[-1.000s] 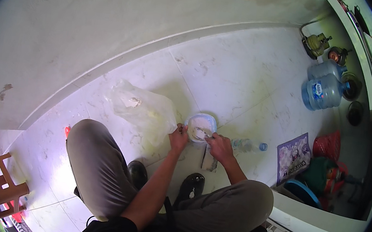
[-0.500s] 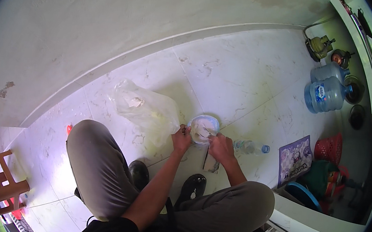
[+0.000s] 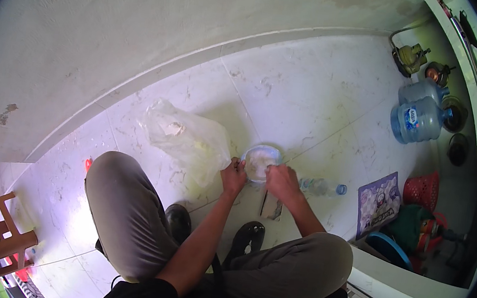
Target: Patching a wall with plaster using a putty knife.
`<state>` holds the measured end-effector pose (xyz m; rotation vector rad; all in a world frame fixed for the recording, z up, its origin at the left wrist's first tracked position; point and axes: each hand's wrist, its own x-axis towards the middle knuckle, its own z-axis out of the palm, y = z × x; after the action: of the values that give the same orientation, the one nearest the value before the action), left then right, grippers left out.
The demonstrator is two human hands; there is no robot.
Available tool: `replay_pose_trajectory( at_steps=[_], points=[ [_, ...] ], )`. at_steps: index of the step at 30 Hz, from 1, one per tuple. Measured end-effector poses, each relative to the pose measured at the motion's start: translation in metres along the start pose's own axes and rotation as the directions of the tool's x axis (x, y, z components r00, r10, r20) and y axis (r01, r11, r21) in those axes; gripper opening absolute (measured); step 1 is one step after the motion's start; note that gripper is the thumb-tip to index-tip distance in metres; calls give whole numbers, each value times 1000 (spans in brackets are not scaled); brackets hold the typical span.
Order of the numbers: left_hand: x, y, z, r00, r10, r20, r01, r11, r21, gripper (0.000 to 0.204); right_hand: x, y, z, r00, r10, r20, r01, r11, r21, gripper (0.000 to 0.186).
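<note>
A small round bowl with a pale bluish rim stands on the tiled floor in front of me, holding a whitish paste. My left hand is closed on its left rim. Over the right side of the bowl, my right hand is closed round a thin utensil, mostly hidden by my fingers. A clear plastic bag with pale contents lies left of the bowl. To the right, a clear bottle with a blue cap lies on its side. A flat rectangular piece lies just below the bowl.
A plastered wall curves behind the floor. At the right are large blue water jugs, a green gas cylinder, a purple mat and a red basket beside a counter. A brown stool is at the left.
My right hand has shifted slightly up and left over the bowl, and the thin utensil shows less. The left hand keeps its hold on the rim.
</note>
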<state>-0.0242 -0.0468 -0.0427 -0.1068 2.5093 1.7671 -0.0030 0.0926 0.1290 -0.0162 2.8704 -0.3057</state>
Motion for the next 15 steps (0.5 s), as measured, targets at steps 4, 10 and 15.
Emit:
replay_pose_trajectory(
  at_steps=[4,10,15],
  points=[
    [-2,14,3,995,-97,37,101,987,-124,21,13,24,-14,1000,16,-26,-19,992,-123,20],
    [-3,28,-5,988,-156,22,157,975,-158,16,4,10,5,979,180,99,-185,982,35,18],
    [-4,30,-3,988,-151,44,156,976,-153,15,22,19,10,874,422,240,-484,717,502,27]
  ],
)
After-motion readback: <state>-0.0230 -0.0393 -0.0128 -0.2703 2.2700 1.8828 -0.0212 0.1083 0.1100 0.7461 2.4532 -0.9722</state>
